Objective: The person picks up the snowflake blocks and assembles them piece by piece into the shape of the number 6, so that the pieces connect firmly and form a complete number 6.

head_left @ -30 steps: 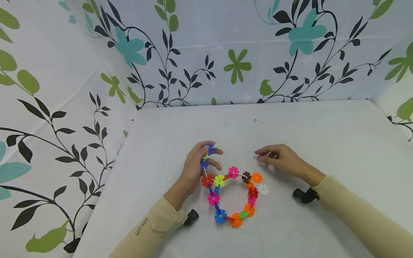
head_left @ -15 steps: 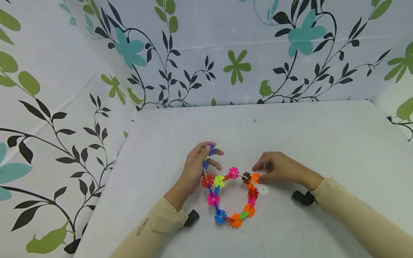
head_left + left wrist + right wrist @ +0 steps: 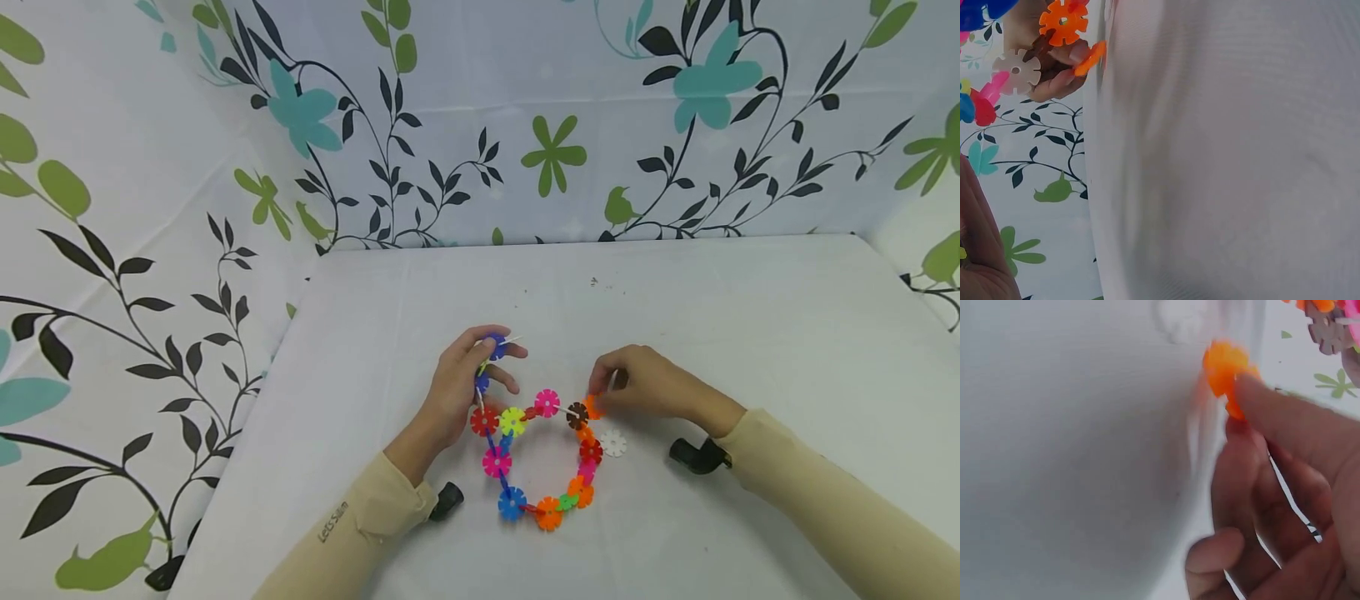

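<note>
Notched plastic discs are linked into a ring on the white table, with a red disc (image 3: 484, 421) at its upper left and a brown disc (image 3: 577, 415) at its upper right. A short tail of discs rises from the red one, and my left hand (image 3: 452, 379) pinches its top blue disc (image 3: 496, 346) between thumb and fingers. My right hand (image 3: 647, 383) pinches a loose-looking orange disc (image 3: 1225, 365) between thumb and forefinger, close beside the brown disc. A white disc (image 3: 613, 442) lies just outside the ring on the right.
Black wrist cameras sit by both cuffs, the left camera (image 3: 446, 502) near the ring's lower left and the right camera (image 3: 699, 456) farther right. A leaf-patterned cloth (image 3: 450, 108) hangs behind the white table (image 3: 750, 308) and along its left side.
My right hand has come in from the right and down to the orange disc, taking it between thumb and forefinger. My left hand has kept its pinch on the blue disc, almost still.
</note>
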The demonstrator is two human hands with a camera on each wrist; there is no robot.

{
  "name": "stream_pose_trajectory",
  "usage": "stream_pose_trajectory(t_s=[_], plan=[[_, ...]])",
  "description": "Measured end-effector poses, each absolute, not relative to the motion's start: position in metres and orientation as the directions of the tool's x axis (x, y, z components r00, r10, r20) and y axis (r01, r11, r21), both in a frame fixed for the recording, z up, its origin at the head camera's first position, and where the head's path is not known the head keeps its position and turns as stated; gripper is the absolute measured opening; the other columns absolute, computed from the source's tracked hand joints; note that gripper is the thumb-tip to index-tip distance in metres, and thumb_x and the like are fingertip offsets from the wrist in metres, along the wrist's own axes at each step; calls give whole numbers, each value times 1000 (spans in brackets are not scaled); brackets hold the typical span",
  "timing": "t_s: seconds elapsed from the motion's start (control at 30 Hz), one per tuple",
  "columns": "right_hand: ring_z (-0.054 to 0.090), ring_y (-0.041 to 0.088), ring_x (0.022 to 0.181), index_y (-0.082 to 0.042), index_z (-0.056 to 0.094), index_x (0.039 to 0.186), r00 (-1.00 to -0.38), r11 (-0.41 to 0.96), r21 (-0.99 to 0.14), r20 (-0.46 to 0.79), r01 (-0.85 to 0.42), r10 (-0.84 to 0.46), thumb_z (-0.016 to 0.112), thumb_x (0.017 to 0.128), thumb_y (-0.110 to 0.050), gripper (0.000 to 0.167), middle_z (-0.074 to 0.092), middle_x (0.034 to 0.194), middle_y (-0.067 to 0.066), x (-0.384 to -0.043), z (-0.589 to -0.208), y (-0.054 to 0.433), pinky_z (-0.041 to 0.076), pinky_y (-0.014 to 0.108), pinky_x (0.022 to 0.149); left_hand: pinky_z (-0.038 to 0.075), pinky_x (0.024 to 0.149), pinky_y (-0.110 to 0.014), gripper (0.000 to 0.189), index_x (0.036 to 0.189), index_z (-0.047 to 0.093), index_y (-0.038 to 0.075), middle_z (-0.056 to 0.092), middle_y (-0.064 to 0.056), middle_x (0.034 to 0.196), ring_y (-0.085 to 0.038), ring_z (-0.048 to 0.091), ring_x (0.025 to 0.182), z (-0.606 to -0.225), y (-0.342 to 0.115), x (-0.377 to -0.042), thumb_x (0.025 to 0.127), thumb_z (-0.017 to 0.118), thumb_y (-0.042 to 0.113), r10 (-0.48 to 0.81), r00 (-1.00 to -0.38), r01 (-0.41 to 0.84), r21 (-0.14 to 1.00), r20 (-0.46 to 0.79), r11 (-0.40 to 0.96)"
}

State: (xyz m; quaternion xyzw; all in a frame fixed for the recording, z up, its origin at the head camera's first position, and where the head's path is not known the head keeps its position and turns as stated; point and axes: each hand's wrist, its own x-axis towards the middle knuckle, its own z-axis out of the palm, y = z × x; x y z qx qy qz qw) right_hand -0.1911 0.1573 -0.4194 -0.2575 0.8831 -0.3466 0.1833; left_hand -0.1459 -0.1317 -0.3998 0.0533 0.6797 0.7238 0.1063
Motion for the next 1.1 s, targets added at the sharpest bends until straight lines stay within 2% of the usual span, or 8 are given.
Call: stream_pose_trajectory(t_s=[0.1, 0.17, 0.3, 0.5, 0.77, 0.97, 1.1], plan=[[62, 22, 76, -16, 74, 98, -859, 592, -749, -62, -296, -508, 78, 89, -14, 10, 67, 88, -3, -195, -412, 152, 54, 33, 64, 60, 71, -50, 33, 137, 55, 16, 68, -9, 124, -26, 72, 79, -399, -129, -147, 109, 43, 29, 241, -968, -80, 995, -65, -54], [66, 27, 75, -12, 74, 107, -888, 536, -802, -12, -265, -459, 78, 91, -16, 17, 68, 93, 1, -196, -406, 148, 55, 35, 67, 59, 71, -51, 33, 137, 56, 16, 68, -9, 124, -25, 72, 79, -398, -128, -147, 109, 43, 29, 245, -967, -85, 995, -69, -53], [68, 35, 79, -9, 71, 119, -913, 394, -894, 39, -214, -407, 73, 96, -23, 27, 70, 100, 8, -198, -393, 135, 53, 39, 71, 59, 71, -50, 33, 136, 58, 16, 69, -8, 124, -25, 72, 79, -396, -126, -147, 109, 43, 30, 240, -967, -98, 994, -85, -43], [67, 28, 83, -7, 70, 119, -922, 312, -928, 73, -203, -380, 69, 98, -24, 27, 71, 99, 8, -197, -383, 120, 52, 36, 70, 60, 68, -46, 34, 134, 60, 14, 69, -8, 124, -24, 71, 79, -394, -125, -147, 109, 44, 31, 236, -967, -109, 993, -97, -38], [68, 27, 86, -12, 71, 116, -927, 289, -945, 38, -155, -373, 72, 96, -27, 25, 74, 96, 4, -197, -384, 112, 49, 51, 78, 60, 64, -39, 37, 133, 60, 13, 69, -8, 123, -24, 71, 79, -396, -125, -146, 108, 47, 36, 241, -966, -106, 993, -89, -56], [68, 28, 86, -10, 71, 115, -922, 279, -948, 36, -153, -385, 72, 96, -26, 25, 75, 95, 5, -196, -384, 109, 48, 45, 78, 60, 64, -40, 36, 132, 61, 13, 70, -8, 122, -24, 71, 79, -397, -126, -146, 108, 48, 36, 243, -966, -102, 993, -85, -59], [68, 27, 85, -9, 71, 114, -919, 268, -951, 36, -152, -393, 72, 96, -25, 24, 75, 94, 4, -196, -383, 107, 49, 48, 80, 60, 64, -39, 39, 134, 59, 10, 70, -8, 122, -23, 71, 79, -398, -126, -146, 107, 49, 36, 242, -966, -107, 992, -90, -61]])
